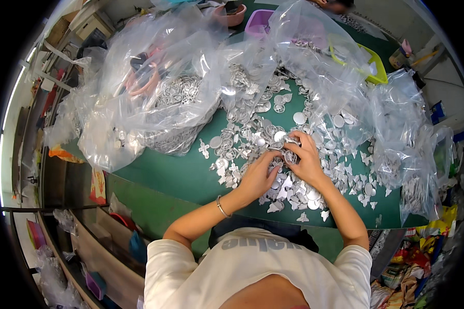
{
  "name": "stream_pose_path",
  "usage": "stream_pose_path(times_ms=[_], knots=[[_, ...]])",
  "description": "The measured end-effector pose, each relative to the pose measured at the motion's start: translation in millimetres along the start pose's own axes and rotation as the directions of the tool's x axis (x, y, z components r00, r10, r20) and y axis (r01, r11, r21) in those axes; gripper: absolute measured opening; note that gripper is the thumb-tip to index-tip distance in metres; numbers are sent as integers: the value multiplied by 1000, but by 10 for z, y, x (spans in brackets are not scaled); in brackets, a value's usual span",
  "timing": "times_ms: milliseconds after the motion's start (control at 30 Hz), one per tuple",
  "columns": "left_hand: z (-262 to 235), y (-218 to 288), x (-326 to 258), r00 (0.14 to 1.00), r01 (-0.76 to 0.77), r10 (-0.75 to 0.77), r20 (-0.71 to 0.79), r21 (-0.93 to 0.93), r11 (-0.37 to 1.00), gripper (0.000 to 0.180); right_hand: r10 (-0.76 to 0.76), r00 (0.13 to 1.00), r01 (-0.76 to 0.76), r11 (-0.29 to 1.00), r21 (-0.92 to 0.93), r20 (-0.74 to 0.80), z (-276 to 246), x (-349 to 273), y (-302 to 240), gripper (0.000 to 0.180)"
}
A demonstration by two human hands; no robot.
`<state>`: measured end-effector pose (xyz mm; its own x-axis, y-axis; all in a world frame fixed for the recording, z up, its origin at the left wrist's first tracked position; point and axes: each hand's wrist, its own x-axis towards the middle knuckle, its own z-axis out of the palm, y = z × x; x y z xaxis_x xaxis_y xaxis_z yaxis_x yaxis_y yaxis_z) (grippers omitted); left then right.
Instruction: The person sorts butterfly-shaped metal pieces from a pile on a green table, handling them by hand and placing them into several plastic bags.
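Note:
Silver-grey metal pieces (286, 188) lie in a loose heap on the green tabletop (160, 175): plain discs, openwork rounds, crosses and small winged shapes. Over the middle of the heap my two hands meet. My right hand (307, 160) curls its fingers round a small cluster of openwork metal rounds (291, 156). From the other side my left hand (258, 175), with a bangle (222, 207) on its wrist, closes thumb and fingers at the same cluster. The fingers partly cover these pieces, so how many are held cannot be made out. A pale cross (204, 149) lies at the heap's left edge.
A large clear plastic bag (113, 116) of openwork pieces bulges at the left. More clear bags (397, 129) stand at the right. Behind are a purple basin (256, 23), a yellow-green basket (379, 67) and a brownish bowl (230, 16). Open wooden drawers (105, 257) are at lower left.

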<state>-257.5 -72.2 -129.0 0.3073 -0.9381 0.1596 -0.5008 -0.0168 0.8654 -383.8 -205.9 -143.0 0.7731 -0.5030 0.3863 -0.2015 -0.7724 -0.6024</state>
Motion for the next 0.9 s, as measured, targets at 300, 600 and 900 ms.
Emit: stream_pose_path(times_ms=[300,600,900], knots=[[-60,-58,-311,995,95,-97,-26,-62,994,22,70,998,-69,978,-197,-3,-191,-636,-104,52],[-200,-139,-267,974,117,-108,-201,32,993,6,322,922,-288,941,-175,214,-807,-705,-235,42],[-266,-149,-388,748,236,-473,465,-853,-465,34,246,960,-252,967,-34,-132,-298,-297,-217,32]])
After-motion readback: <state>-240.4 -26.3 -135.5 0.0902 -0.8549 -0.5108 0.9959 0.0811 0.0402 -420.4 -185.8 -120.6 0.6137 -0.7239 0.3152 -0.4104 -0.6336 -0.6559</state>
